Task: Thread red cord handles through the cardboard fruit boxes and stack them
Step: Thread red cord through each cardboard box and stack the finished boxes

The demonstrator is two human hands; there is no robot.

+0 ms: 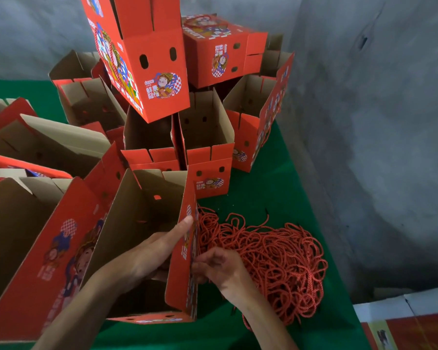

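Left hand (147, 253) flat inside the open box (137, 223); right hand (223, 271) curled at its wall — grip unclear.

Left forearm entering from lower left, angled up and to the right. Left hand (147, 251) extended, fingers straight and together, index fingertip pointing up-right; palm side not visible. Right forearm entering from bottom centre, angled up and to the left. Right hand (220, 269) lower than the left and just to its right, back of hand toward camera, fingers curled inward toward the left, tips bunched; grip contents not discernible. Both wrists bare.
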